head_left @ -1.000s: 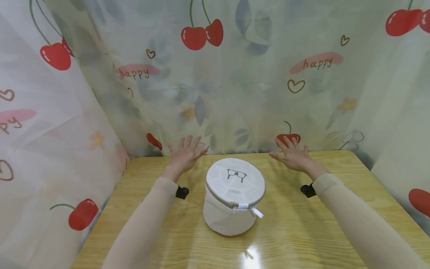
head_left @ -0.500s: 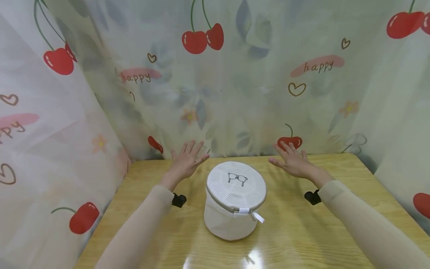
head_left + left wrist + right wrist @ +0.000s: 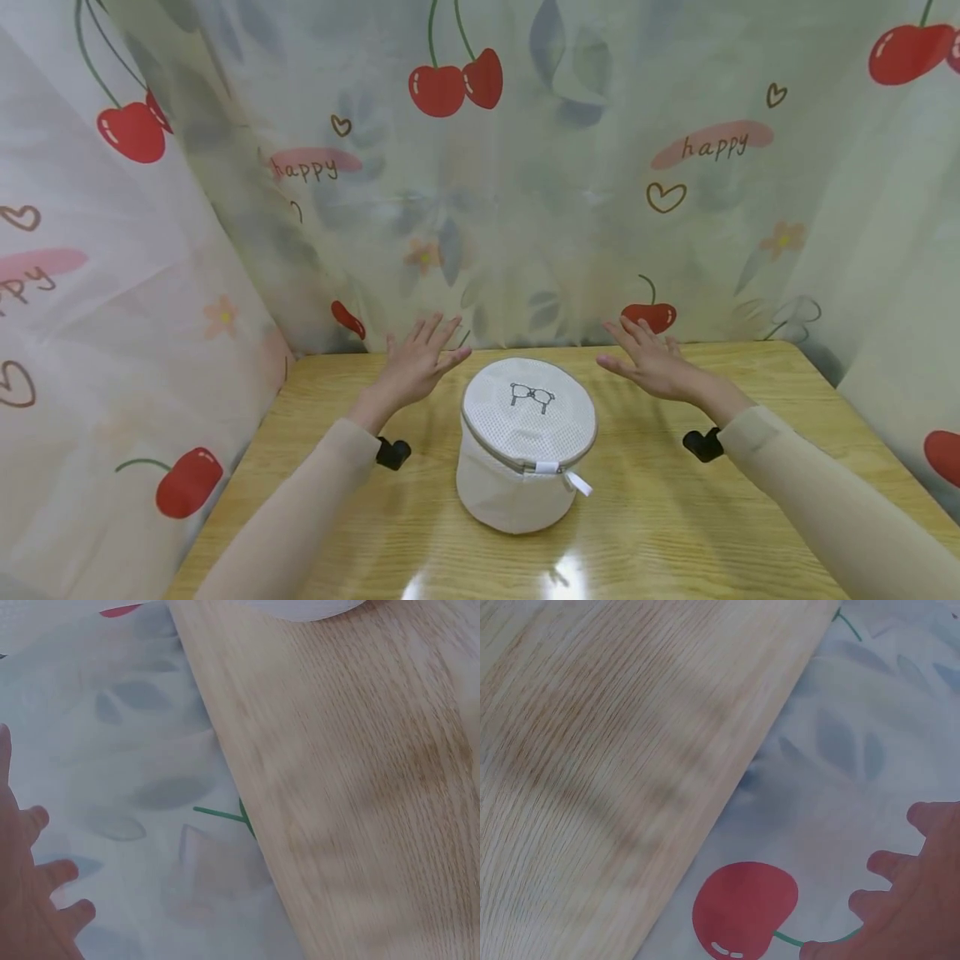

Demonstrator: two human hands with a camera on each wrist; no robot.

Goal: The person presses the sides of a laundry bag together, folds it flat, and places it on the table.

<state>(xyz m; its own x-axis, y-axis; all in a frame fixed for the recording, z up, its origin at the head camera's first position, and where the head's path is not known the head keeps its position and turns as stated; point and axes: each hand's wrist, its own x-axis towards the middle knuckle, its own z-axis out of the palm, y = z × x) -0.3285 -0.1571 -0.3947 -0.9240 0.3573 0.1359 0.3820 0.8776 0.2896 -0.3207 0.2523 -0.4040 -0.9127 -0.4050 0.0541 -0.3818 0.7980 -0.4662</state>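
Observation:
A round white mesh laundry bag [image 3: 525,450] stands upright on the wooden table [image 3: 315,500]. Its lid bears a drawing of eyeglasses, and a zipper with a white pull tab [image 3: 577,482] runs along the front rim. To the left of the bag, my left hand [image 3: 412,367] hovers with spread, straight fingers and holds nothing. My right hand [image 3: 654,367] is raised on the other side, its fingers also spread and nothing in them. Only a sliver of the bag [image 3: 307,606] shows at the top of the left wrist view.
A curtain [image 3: 525,233] printed with cherries, hearts and "happy" hangs behind the table's far edge and along both sides. Black wrist cameras [image 3: 393,453] sit under both sleeves. Light reflects off the tabletop in front of the bag.
The head view has tilted slightly, so the scene sits a little lower in it. Both hands stay spread at either side of the bag, wrists slightly farther apart. The bag has not moved.

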